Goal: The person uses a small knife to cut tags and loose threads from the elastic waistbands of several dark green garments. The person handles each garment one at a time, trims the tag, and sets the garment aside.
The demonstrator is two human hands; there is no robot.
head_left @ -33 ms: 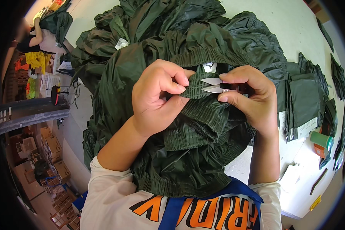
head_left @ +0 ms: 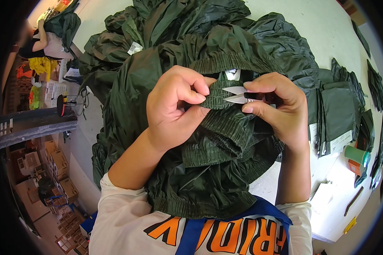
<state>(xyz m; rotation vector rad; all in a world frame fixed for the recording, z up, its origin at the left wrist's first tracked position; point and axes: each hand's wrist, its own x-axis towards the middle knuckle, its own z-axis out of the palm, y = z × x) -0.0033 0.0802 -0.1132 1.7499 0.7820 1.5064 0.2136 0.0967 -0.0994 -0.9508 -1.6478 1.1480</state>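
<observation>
A heap of dark green garments (head_left: 140,80) with gathered elastic edges lies in front of me and reaches up to my chest. My left hand (head_left: 178,104) pinches the edge of an elasticated waistband (head_left: 217,95) between thumb and fingers. In my right hand (head_left: 281,102) is a pair of thread snips (head_left: 236,94), held between thumb and forefinger. Their two blades are apart and point left, lying over the gathered band close to my left fingertips. A white label (head_left: 232,75) shows inside the opening just above the blades. Any thread at the blade tips is too small to make out.
Folded dark green pieces (head_left: 336,110) are stacked on the white table (head_left: 268,187) at right, near a green-lidded container (head_left: 356,156). Another white tag (head_left: 135,48) sits on the heap. At far left a person (head_left: 40,42) handles dark cloth; cardboard boxes (head_left: 57,163) stand below.
</observation>
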